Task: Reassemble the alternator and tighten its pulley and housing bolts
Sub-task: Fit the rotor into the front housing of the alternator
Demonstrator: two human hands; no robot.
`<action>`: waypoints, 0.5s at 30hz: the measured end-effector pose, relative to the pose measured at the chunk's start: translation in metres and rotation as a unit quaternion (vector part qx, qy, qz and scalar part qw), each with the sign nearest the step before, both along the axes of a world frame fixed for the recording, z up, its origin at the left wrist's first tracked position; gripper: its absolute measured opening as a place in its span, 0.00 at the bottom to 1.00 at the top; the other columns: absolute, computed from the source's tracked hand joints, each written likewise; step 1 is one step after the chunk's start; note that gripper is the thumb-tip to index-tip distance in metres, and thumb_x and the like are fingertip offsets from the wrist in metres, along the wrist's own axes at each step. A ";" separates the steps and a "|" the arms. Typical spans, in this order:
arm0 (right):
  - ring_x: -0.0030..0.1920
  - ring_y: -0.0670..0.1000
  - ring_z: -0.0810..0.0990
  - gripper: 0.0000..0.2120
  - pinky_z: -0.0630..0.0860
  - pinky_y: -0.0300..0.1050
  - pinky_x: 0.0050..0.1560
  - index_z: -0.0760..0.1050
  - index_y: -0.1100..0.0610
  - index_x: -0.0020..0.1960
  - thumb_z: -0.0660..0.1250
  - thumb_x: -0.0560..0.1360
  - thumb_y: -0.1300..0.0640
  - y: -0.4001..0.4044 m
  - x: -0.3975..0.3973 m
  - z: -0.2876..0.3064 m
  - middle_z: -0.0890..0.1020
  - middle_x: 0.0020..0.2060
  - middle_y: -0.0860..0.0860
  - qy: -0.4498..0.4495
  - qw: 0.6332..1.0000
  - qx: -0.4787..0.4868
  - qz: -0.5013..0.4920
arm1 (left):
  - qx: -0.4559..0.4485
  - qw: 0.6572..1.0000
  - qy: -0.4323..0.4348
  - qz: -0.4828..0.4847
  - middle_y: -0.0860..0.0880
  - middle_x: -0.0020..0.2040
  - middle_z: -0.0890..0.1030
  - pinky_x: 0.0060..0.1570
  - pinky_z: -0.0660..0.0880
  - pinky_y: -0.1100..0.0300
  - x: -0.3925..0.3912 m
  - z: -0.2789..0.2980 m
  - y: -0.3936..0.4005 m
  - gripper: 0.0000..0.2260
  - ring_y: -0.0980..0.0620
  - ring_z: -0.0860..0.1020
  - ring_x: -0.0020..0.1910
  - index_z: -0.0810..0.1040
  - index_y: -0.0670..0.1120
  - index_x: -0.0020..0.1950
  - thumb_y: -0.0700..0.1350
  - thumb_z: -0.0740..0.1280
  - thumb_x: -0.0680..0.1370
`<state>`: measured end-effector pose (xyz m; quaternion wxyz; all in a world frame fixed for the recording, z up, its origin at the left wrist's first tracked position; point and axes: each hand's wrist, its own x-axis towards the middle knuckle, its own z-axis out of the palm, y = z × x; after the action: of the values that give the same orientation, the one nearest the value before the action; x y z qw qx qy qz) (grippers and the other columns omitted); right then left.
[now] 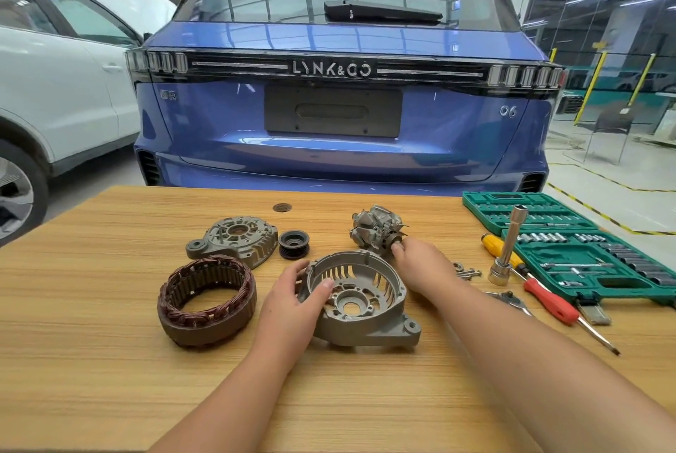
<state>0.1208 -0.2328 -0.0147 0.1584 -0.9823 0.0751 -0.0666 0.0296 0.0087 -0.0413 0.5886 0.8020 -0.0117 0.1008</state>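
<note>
Left hand (298, 300) grips the cast grey housing (360, 300) rim; right hand (420, 262) pinches the rotor (376, 227) shaft. Copper-wound stator (206, 300), ribbed pulley (293, 244) alongside on the wood-grain table (109, 379).

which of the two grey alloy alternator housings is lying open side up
The grey cast housing half gripped by the left hand: its hollow bowl faces up. The far housing lies face down.

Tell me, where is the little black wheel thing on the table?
In the head view, the black pulley sits left of the table's middle, right beside the round housing cover and just behind the left hand.
</note>
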 end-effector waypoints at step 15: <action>0.50 0.57 0.77 0.16 0.73 0.51 0.46 0.74 0.51 0.55 0.51 0.86 0.45 -0.006 -0.018 0.036 0.78 0.49 0.51 0.018 0.996 -0.092 0.009 | 0.016 1.000 0.020 0.016 0.59 0.64 0.76 0.58 0.80 0.45 -0.001 0.005 -0.001 0.21 0.54 0.78 0.60 0.71 0.58 0.71 0.60 0.69 0.80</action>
<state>0.1024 -0.2392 0.0208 0.0668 -0.9943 0.0626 -0.0541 0.0285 0.0077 -0.0365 0.5740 0.8134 0.0114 0.0939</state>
